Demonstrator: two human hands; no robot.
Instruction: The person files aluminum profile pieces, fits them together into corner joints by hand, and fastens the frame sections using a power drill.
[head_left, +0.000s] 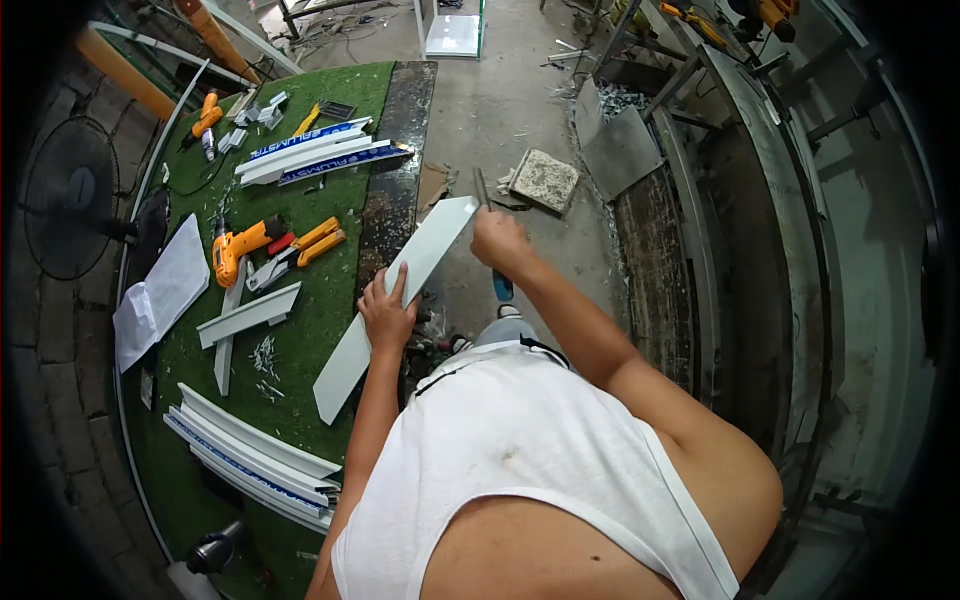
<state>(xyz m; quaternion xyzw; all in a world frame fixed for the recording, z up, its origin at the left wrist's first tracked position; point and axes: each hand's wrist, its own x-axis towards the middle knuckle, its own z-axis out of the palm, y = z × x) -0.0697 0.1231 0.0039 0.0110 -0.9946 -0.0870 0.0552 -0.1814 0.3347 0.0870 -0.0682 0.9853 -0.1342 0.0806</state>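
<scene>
A long pale white aluminium profile (432,245) with angled ends lies slantwise over the dark edge of the green-topped bench, its far end jutting past that edge. My left hand (388,318) grips it near the middle, fingers spread over its face. Just right of the far end, my right hand (502,243) is closed around a tool with a grey metal bar (481,186) pointing away from me and a blue handle end (502,286) below the fist. The bar is close to the profile's tip; I cannot tell whether they touch.
On the green bench top (330,375) lie an orange drill (240,248), orange-handled pliers (300,250), short profile pieces (250,315), loose screws (264,357) and stacked white profiles (250,450). A speckled block (545,181) sits on the floor; metal racks (740,200) line the right side.
</scene>
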